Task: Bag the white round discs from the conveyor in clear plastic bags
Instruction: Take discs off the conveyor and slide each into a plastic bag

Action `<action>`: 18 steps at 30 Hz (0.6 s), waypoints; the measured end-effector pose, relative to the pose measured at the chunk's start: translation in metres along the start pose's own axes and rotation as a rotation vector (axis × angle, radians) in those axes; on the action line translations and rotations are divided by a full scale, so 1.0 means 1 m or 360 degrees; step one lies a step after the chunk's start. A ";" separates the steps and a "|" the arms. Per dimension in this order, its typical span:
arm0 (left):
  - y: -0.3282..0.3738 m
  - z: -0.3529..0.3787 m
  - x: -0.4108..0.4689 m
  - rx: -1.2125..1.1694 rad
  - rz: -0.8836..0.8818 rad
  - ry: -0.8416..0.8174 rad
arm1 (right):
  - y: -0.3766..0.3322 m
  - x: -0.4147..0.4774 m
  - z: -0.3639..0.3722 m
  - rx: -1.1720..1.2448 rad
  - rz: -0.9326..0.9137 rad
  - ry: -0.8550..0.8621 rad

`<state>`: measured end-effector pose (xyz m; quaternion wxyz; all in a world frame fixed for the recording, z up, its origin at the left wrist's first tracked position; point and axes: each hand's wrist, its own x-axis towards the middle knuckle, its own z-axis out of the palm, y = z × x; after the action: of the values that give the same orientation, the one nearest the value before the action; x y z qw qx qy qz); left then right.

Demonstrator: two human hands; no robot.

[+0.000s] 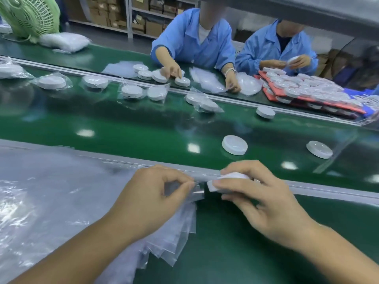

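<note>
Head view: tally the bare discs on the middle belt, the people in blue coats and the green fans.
Bare discs on the middle belt: 3
People in blue coats: 2
Green fans: 1
Total: 6

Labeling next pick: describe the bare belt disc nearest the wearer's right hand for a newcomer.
On the green conveyor belt, look just beyond the right hand. That disc is unbagged, left of a second bare disc, nearer than the bagged discs.
</note>
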<state>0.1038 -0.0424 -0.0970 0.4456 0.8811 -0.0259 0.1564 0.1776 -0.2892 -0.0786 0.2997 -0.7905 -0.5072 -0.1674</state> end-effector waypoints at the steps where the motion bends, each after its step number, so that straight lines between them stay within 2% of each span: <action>1: 0.002 0.001 -0.001 -0.0040 -0.0016 -0.0009 | -0.002 -0.002 0.004 -0.0023 -0.0072 0.0033; 6: 0.012 0.002 -0.006 -0.0090 -0.0042 0.0000 | -0.003 -0.007 0.008 -0.0020 -0.0122 0.0089; 10: 0.015 0.003 -0.008 -0.0123 -0.0004 0.0065 | -0.007 -0.008 0.006 0.0126 0.0003 0.0212; 12: 0.016 0.004 -0.008 -0.0203 0.0040 0.0052 | -0.011 -0.008 0.006 0.0267 0.0132 0.0235; 16: 0.020 0.005 -0.012 -0.0352 0.0145 -0.0248 | -0.027 -0.005 0.009 0.0820 0.0635 0.0393; 18: 0.022 0.009 -0.013 -0.0354 0.0187 -0.0223 | -0.032 -0.003 0.015 0.1077 0.0798 0.0490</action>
<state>0.0897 -0.0642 -0.0887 0.5278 0.8320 -0.1255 0.1165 0.1467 -0.2720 -0.0817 0.6447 -0.7124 -0.2757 -0.0299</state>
